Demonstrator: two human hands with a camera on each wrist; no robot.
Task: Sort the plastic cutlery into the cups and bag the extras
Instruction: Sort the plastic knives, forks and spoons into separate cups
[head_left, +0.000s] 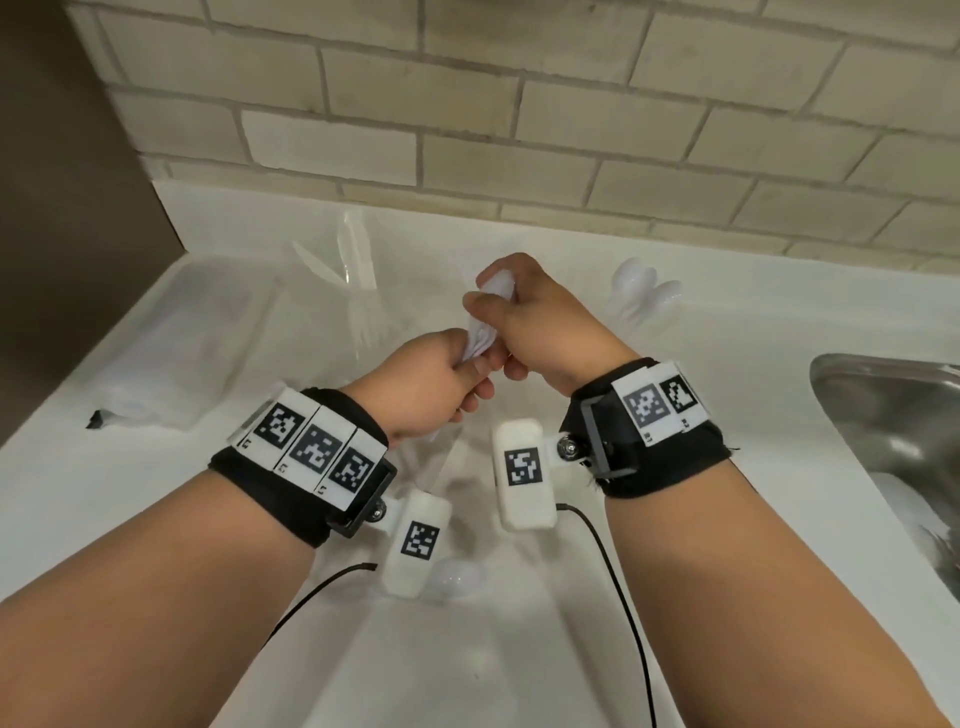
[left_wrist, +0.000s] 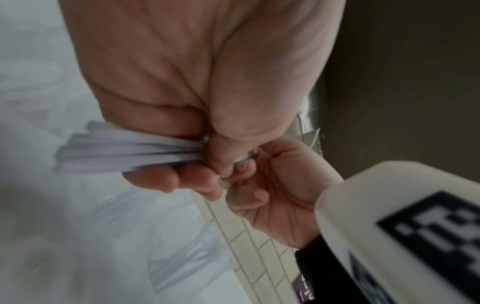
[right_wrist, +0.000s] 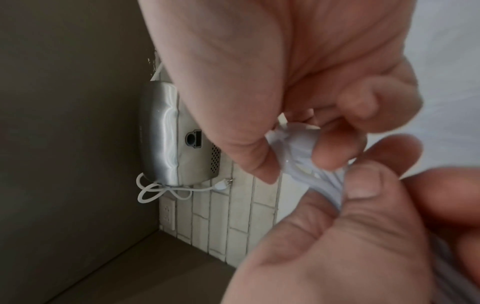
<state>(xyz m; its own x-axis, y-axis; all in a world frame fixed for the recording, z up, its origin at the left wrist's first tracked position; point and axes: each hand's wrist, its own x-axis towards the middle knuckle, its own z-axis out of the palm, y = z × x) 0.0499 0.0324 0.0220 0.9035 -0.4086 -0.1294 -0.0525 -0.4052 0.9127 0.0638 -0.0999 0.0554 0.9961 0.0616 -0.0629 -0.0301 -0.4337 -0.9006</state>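
Observation:
A bundle of white plastic cutlery (head_left: 480, 340) is held upright over the white counter (head_left: 519, 649) by both hands. My left hand (head_left: 457, 376) grips its lower end, and the handles stick out past the fist in the left wrist view as a bundle (left_wrist: 116, 152). My right hand (head_left: 498, 306) pinches the upper end (right_wrist: 293, 148) between thumb and fingers. A clear cup with white cutlery (head_left: 358, 280) stands behind at the left. Spoon bowls (head_left: 644, 293) stick up from a barely visible cup at the right.
A clear plastic bag (head_left: 176, 353) lies flat on the counter's left side. One loose spoon (head_left: 457, 579) lies under my left wrist. A steel sink (head_left: 893, 441) opens at the right edge. A tiled wall (head_left: 519, 104) backs the counter.

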